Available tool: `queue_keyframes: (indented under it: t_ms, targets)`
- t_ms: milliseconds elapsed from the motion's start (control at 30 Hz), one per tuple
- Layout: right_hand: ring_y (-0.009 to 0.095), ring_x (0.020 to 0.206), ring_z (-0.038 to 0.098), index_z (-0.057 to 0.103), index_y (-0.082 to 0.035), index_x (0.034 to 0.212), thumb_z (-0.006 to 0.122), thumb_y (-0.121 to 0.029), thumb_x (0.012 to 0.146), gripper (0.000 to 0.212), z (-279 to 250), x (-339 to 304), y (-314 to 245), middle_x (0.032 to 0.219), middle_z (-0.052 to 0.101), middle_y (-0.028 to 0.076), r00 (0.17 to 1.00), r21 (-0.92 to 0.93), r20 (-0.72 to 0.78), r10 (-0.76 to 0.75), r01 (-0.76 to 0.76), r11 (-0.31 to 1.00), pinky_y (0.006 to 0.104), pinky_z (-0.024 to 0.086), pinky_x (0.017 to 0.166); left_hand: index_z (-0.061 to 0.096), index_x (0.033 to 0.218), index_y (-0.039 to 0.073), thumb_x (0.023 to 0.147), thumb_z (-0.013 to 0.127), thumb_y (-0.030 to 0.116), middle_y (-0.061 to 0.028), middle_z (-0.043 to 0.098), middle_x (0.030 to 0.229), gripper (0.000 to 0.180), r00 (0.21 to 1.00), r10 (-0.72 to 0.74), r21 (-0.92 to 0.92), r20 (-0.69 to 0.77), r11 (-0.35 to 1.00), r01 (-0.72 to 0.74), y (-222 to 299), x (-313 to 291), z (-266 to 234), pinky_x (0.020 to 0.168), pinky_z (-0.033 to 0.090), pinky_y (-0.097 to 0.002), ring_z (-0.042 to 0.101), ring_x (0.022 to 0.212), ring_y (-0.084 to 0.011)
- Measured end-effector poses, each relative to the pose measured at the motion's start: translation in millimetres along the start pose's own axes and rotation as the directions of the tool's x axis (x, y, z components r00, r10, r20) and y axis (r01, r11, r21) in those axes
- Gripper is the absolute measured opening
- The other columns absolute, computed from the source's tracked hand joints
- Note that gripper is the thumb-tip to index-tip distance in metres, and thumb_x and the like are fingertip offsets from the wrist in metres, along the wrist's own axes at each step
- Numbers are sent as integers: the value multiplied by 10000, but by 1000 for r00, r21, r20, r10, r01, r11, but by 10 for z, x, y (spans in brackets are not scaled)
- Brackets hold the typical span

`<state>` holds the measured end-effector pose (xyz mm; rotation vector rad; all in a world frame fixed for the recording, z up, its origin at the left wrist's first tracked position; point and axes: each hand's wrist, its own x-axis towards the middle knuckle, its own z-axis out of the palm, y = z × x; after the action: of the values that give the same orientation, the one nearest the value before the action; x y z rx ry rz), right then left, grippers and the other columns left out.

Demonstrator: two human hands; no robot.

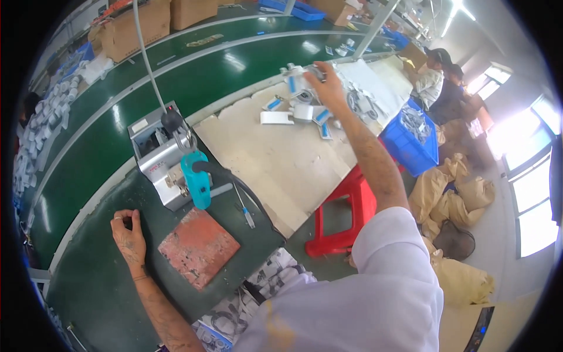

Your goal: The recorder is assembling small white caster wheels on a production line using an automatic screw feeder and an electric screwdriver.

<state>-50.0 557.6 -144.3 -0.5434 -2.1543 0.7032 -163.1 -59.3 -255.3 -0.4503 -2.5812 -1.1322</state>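
Note:
My left hand (129,239) rests on the dark green tabletop (97,281), a ring on one finger, thumb and loosely bent fingers apart, nothing visible in it. Beside it lies a worn reddish square pad (199,249). My right hand (329,88) is stretched out over a pile of white plastic parts (304,112) and grey cable coils (362,104). Its thumb and fingers close around a small grey-and-white piece, blurred and partly hidden. Between my arms stands a grey bench machine (161,167) with a teal part (196,180) at its front.
A screwdriver (246,212) lies near the machine's black cable. Cardboard (264,170) covers the right-hand table. A red stool (343,217) and a blue crate (413,138) of grey pieces stand to the right. Beyond runs a green conveyor (234,58); people (434,79) sit far right.

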Motion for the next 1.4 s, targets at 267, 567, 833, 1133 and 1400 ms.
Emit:
queue_keyframes:
  t_ms: [267, 567, 833, 1133, 1400]
  targets:
    - [209, 981, 648, 634, -81, 1367, 802, -325, 922, 535, -1220, -719, 556, 1114, 676, 122, 989, -25, -144, 13, -17, 1000, 343, 534, 834, 676, 1001, 15, 995, 720, 224, -126, 609, 930, 213, 999, -18, 10, 26, 1000, 18, 94, -10, 60, 845, 495, -400, 603, 889, -279]
    - [178, 1063, 623, 604, -85, 1401, 823, -273, 917, 563, -1003, -1137, 432, 1179, 654, 100, 990, 65, 128, 51, -60, 996, 320, 509, 882, 640, 861, 18, 999, 697, 167, -103, 707, 1010, 211, 984, 176, -10, -32, 984, -177, 60, -3, 35, 861, 489, -404, 607, 934, -295]
    - [396, 1393, 516, 517, -49, 1467, 692, -56, 911, 583, -587, -1162, 496, 1501, 534, 220, 903, -327, 295, -311, 401, 856, 458, 426, 1153, 695, 810, 61, 923, 753, 201, -129, 696, 860, 188, 971, 181, -24, -157, 982, -187, 124, -75, 80, 792, 496, -475, 631, 852, -345]
    - [435, 1404, 466, 600, -44, 1349, 572, 22, 814, 540, -321, -1146, 595, 1479, 537, 204, 855, -413, 396, -334, 491, 767, 529, 346, 1173, 680, 927, 106, 913, 738, 213, -77, 688, 929, 123, 993, -17, -60, -113, 998, 11, 25, -109, 14, 915, 475, -448, 627, 971, -311]
    - [411, 1443, 456, 562, -20, 1431, 483, 65, 858, 585, -351, -1127, 703, 1486, 549, 203, 893, -296, 352, -280, 389, 872, 498, 301, 1232, 749, 911, 109, 917, 743, 230, -48, 721, 979, 121, 999, 28, -58, -45, 998, -31, 51, -28, -40, 991, 444, -436, 612, 1046, -284]
